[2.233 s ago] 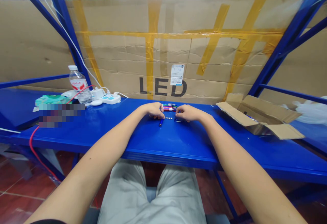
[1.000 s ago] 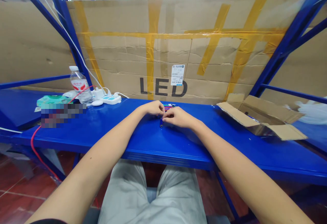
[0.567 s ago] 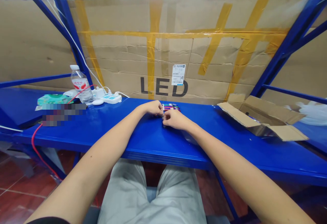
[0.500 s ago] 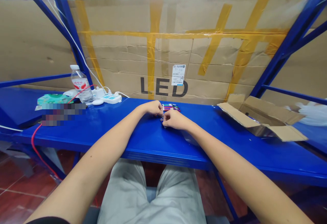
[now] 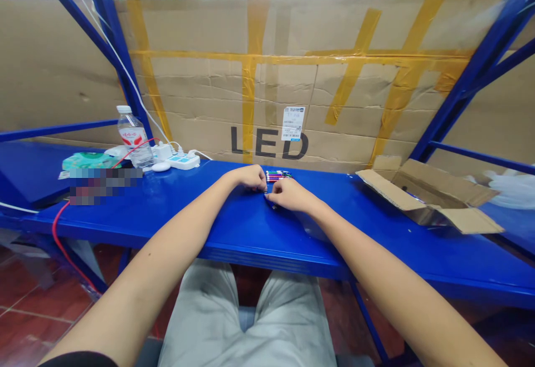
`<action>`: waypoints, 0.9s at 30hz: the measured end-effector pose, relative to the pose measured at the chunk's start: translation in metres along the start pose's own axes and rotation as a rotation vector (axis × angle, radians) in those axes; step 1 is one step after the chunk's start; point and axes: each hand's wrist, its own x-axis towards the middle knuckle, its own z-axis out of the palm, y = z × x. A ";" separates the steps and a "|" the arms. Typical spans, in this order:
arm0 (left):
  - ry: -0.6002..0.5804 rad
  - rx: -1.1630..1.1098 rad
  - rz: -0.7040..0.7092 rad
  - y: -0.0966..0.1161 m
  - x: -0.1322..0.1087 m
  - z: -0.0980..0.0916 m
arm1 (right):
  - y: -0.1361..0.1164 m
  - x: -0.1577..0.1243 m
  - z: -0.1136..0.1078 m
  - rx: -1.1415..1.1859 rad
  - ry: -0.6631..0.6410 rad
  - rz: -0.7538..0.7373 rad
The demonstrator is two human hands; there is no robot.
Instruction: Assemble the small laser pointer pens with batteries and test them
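The blue worktop (image 5: 200, 216) lies bare from the hands to its near edge at 6 o'clock, with open room at 3 and 9 o'clock. An open cardboard box (image 5: 426, 194) sits well apart at 3 o'clock, and a water bottle (image 5: 134, 135) at 10 o'clock. The left hand (image 5: 251, 177) and right hand (image 5: 288, 195) are curled narrow, fingertips meeting. What they pinch is hidden. The coloured pens (image 5: 278, 175) lie just beyond them at 12 o'clock. Earlier the hands were apart, with a blue tube and small discs between them; these are now covered.

Warehouse workstation, blue steel racking (image 5: 468, 71), taped cardboard sheet (image 5: 292, 71)
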 end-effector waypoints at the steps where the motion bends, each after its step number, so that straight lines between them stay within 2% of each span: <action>1: 0.000 -0.001 -0.003 0.000 0.000 0.000 | -0.001 -0.001 0.000 0.006 -0.014 -0.010; 6: 0.007 0.002 -0.014 0.003 -0.002 0.001 | -0.003 -0.001 0.002 0.011 -0.068 0.006; 15: 0.013 -0.015 -0.004 0.005 -0.002 0.003 | 0.002 0.005 0.009 -0.089 -0.020 0.015; 21: 0.019 -0.012 0.002 0.004 -0.002 0.002 | 0.004 0.006 0.008 -0.049 0.010 0.037; 27: 0.008 -0.025 0.004 0.003 0.000 0.002 | 0.005 0.005 0.007 -0.004 0.040 -0.025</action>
